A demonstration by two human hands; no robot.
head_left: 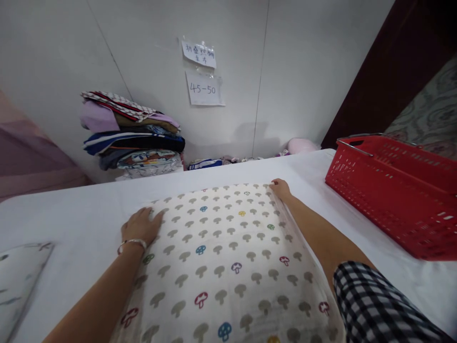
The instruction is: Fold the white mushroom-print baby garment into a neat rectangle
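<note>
A white cloth point(217, 238) printed with grey and coloured mushrooms lies spread over the white-covered table in front of me. My left hand point(141, 226), with a bracelet at the wrist, rests flat on the cloth's far left corner, thumb apart from the fingers. At the far right corner my right hand point(281, 188) has its fingers closed on the edge. The cloth's near part runs out of view at the bottom.
A red plastic basket point(389, 195) with a metal handle stands on the right. Folded clothes point(135, 133) are piled against the wall. Another folded cloth point(21, 276) lies at left. Two paper signs point(205, 89) hang on the wall.
</note>
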